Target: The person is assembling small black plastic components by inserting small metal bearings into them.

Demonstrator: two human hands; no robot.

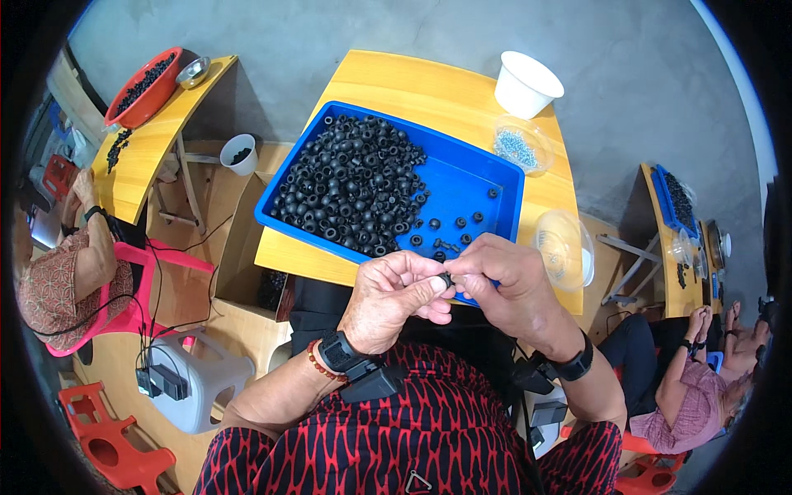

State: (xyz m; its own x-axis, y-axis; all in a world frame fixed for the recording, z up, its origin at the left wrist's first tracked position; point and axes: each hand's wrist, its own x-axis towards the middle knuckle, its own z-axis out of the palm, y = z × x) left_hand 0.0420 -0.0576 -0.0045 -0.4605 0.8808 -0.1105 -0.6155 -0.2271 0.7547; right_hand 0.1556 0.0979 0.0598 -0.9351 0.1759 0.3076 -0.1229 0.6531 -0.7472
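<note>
My left hand pinches a small round black part between thumb and fingers. From the other side, my right hand closes its fingertips on the same part; whether a second small piece is between them is hidden. Both hands are over the near edge of a blue tray. Heaped on the tray's left side are many hollow round black parts. Several loose ones lie at its right, close to my fingers, along with a thin black connector-like piece.
On the yellow table stand a white tub, a clear bowl of small silvery pieces and another clear container. An open cardboard box and a grey stool are at left. People sit at side tables.
</note>
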